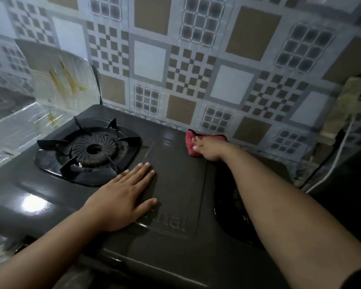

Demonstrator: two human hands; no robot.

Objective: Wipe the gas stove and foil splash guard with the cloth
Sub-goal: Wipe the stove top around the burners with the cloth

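The dark gas stove fills the middle of the view, its left burner under a black pan support. A red cloth lies on the stove's far edge by the wall, and my right hand presses on it, fingers bent over the cloth. Flat on the stove's centre panel rests my left hand, fingers straight, holding nothing. The foil splash guard stands at the stove's left side and back-left corner, streaked with yellow-brown stains. My right forearm hides most of the right burner.
Patterned tile sheeting covers the wall behind the stove. At the right, a white cable runs down past a taped object on the wall. Foil also lies along the counter left of the stove.
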